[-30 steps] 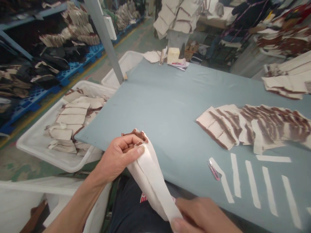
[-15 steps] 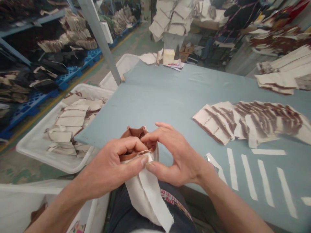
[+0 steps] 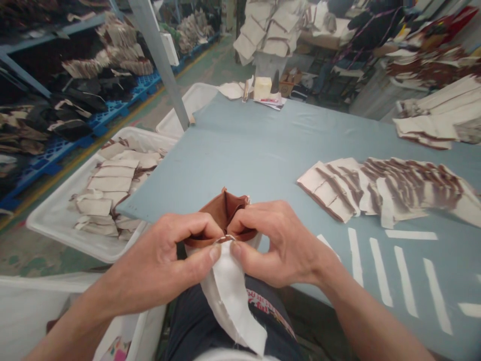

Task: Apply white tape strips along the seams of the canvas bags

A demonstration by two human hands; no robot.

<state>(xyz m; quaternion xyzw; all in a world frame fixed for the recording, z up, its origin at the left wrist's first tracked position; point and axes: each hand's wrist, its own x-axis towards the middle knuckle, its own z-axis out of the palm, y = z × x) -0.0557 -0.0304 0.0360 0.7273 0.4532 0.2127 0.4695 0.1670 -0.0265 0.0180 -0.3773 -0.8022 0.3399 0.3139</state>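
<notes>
In the head view, the left hand (image 3: 178,253) and right hand (image 3: 276,243) are pinching a brown-lined pouch (image 3: 213,209) and white strip (image 3: 231,293) above the lap (image 3: 184,326). Beside the table (image 3: 255,155), a white bin (image 3: 54,218) is holding folded cream pieces (image 3: 112,180).

This is a workshop floor for sewn goods, run in batches. A broad blue-grey counter (image 3: 240,135) carries a fanned row of cream-and-brown pieces (image 3: 376,190) and loose white strips (image 3: 406,281); a pouch (image 3: 216,208) in the same colours is pinched in the person's fingers (image 3: 197,224). Similar work fills a white bin (image 3: 56,218) beside the counter and is heaped over a grey tub (image 3: 268,65) beyond it. At left, shelves (image 3: 71,27) and blue pallets (image 3: 120,108) hold bundled stock, along a worn green floor (image 3: 205,62) marked with a yellow line (image 3: 80,156). Metal posts (image 3: 161,65) and crowded work stations behind suit a factory.
</notes>
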